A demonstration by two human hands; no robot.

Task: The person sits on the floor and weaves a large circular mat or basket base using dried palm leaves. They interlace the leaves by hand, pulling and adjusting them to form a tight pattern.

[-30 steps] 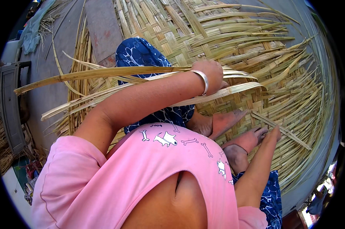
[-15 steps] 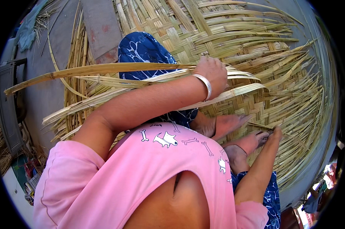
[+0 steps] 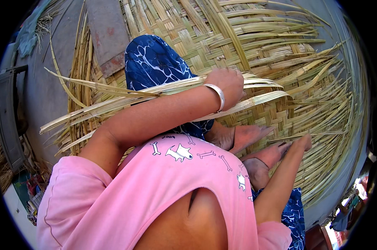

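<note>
My left hand (image 3: 226,85), with a bangle on its wrist, is closed around a bundle of pale split-cane strips (image 3: 172,86). The strips bend back over the mat just right of the fist, and their loose ends reach left across my blue-patterned knee. Beneath lies a large, partly woven cane mat (image 3: 188,41). My right hand (image 3: 306,142) is low over the loose strips (image 3: 322,146) on the mat's right side, beside my foot. Its fingers are mostly hidden, so whether it grips a strip is unclear. A long strip (image 3: 234,39) lies on the weave beyond my left fist.
My bare feet (image 3: 265,156) rest on the mat. Unwoven ends (image 3: 280,29) fan out along its far right edge. A flat board (image 3: 109,33) lies at the far left, beside more loose strips (image 3: 82,54). A dark frame (image 3: 9,116) stands at the left edge.
The long wide strip that stretched left from my left fist has left that place; a long strip now lies beyond the fist. My left hand has shifted slightly left and my right hand slightly right.
</note>
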